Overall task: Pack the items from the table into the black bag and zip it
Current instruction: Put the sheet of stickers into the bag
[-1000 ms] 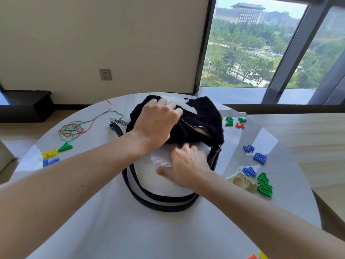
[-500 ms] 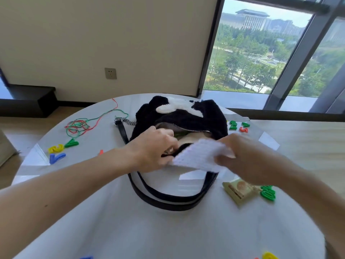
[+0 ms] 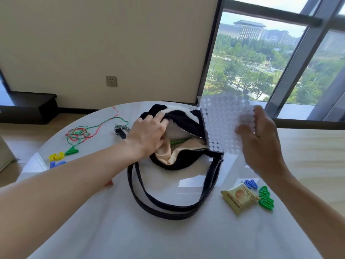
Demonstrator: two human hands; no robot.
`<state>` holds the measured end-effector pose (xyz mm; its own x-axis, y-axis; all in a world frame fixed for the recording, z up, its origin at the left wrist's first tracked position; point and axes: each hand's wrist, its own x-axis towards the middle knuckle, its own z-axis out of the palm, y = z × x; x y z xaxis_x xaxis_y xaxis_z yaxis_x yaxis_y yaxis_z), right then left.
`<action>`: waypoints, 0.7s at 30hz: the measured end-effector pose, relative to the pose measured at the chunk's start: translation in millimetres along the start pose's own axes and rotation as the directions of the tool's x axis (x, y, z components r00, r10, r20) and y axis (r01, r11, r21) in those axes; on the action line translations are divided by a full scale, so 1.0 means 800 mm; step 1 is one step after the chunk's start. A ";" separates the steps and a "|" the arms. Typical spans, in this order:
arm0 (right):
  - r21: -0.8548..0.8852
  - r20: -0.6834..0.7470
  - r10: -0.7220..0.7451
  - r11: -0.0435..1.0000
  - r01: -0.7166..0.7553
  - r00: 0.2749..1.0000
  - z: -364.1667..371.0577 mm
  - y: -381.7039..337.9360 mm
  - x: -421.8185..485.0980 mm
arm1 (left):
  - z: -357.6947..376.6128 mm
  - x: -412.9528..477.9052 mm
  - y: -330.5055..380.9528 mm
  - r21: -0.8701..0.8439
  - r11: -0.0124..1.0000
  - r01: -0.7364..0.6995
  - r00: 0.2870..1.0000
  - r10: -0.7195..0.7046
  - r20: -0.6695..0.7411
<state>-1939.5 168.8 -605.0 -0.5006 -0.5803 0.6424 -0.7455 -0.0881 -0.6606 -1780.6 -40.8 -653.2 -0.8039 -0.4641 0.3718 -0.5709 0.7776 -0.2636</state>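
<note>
- The step in hand is putting the white dot sheet point(image 3: 222, 126) into the black bag point(image 3: 186, 119).
- The right grip point(image 3: 261, 144) pinches the sheet by its right edge, with the thumb on the side we can see.
- The sheet is up in the air, above the right end of the bag. Its low corner is near the bag's right end. I cannot tell if it touches the bag.
- The left grip point(image 3: 149, 132) holds the far left rim of the bag's mouth and pulls it open.
- The bag lies on the surface point(image 3: 112, 230) with its zip undone. You can see the pale inside, and a green pen point(image 3: 177, 141) is in there.
- Next, I think the sheet must come down and to the left, into the bag's mouth.
- The sheet looks wide and floppy next to the mouth. It may need to go in edge first, or bend a little.
- The left grip will need to hold the mouth wide, or the sheet could catch on the zip.
- More things are not packed yet. A snack packet point(image 3: 239, 198) lies to the near right of the bag, just beside some green numbers point(image 3: 266, 198).
- Colored strings point(image 3: 82, 131) lie left of the bag, and plastic letters point(image 3: 61, 156) lie further left.
- So the task looks early on, and the zip comes last.
</note>
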 end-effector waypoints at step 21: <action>-0.438 0.555 -0.603 0.373 0.818 0.573 0.100 0.051 0.046 | -0.042 0.051 -0.056 -0.682 0.730 0.042 0.997 0.016 0.079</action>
<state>-1953.1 79.1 -639.3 0.4070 -0.7285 0.5510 -0.8805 -0.1523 0.4490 -1782.5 -80.4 -596.6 -0.8239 -0.4833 0.2962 -0.3364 0.8375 0.4307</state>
